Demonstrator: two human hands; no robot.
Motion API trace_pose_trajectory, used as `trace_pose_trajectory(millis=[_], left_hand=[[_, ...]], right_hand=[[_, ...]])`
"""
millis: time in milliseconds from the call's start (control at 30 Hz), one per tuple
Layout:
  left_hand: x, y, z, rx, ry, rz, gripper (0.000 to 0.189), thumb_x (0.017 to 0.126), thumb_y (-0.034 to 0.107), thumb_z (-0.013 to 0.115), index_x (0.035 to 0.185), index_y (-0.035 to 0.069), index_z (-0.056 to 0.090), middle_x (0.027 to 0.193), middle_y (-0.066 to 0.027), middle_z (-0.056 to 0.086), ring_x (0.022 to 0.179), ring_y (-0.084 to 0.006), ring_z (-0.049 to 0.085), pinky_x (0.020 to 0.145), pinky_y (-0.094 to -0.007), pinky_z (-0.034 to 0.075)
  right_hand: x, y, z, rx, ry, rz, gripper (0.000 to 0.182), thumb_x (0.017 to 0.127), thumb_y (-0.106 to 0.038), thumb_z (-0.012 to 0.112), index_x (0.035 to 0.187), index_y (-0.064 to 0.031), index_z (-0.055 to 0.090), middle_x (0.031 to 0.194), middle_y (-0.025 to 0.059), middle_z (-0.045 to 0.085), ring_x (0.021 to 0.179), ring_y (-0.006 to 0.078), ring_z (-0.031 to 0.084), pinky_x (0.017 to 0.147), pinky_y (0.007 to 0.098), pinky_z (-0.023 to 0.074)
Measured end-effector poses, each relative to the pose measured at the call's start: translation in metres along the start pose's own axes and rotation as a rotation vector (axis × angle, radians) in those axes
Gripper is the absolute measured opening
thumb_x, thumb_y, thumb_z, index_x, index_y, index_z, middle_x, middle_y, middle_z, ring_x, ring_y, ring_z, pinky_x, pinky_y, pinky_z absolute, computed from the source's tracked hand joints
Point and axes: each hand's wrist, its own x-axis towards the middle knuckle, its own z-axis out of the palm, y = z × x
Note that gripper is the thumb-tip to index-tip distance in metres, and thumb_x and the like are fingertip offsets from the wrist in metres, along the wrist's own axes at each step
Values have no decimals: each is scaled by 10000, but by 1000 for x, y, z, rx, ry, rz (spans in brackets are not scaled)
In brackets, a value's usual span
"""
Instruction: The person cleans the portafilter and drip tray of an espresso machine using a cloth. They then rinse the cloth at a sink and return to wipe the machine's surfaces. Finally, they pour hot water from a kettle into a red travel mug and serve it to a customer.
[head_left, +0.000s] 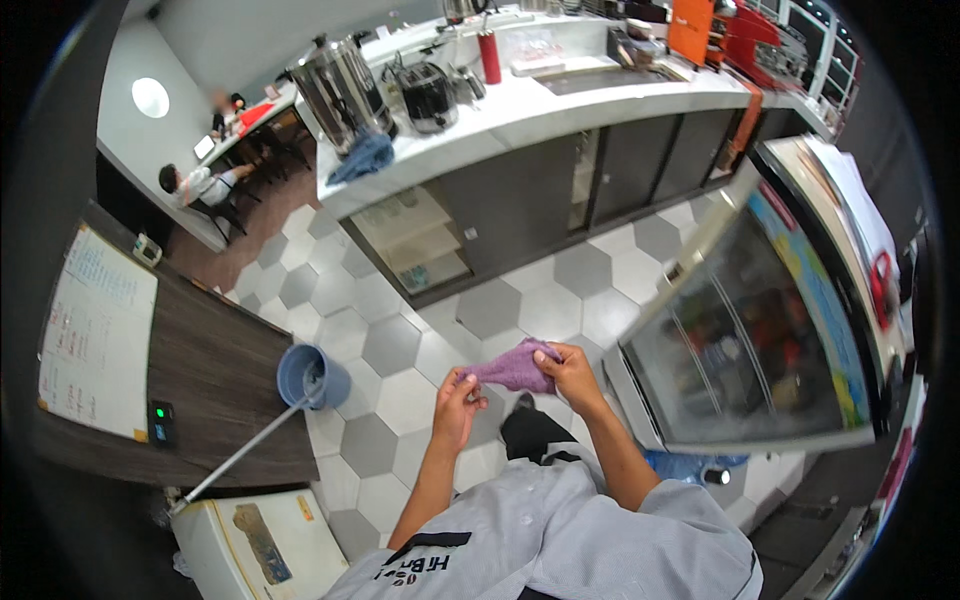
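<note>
A purple cloth is stretched between my two hands, in front of my body and above the tiled floor. My left hand pinches its narrow end between thumb and fingertips. The wider, bunched end is gripped by my right hand, with the thumb on top. Part of the cloth is hidden in the right hand's fingers.
A glass-door fridge stands close on the right. Ahead runs a white counter with a steel urn and a black toaster. To the left is a blue bucket with a pole. Two people sit farther off.
</note>
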Motion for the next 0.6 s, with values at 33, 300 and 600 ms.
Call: trace_pose_trajectory(millis=[33,300,600], left_hand=[[20,12,2,-21,25,15,97,964,183,540,1029,112,530,957,-24,581,890,-150,560,793,-380,500],[180,72,32,-319,-3,27,227,969,233,491,1157,107,515,1333,-165,533,1241,-310,524,1095,-506,374],[415,88,170,1545,-836,297,297,889,308,662,1055,62,652,1424,-218,454,1304,-418,436,1102,-488,337]], right_hand=[[20,-22,11,-45,11,59,191,954,-163,640,1037,-9,715,836,-20,625,718,61,514,673,250,456],[209,-74,-11,-403,-242,36,558,889,-106,670,1422,-155,513,1003,43,651,829,122,584,753,286,507],[367,-62,-138,711,47,334,537,1038,-489,373,1322,-64,537,1305,107,565,1248,242,504,1033,420,417]])
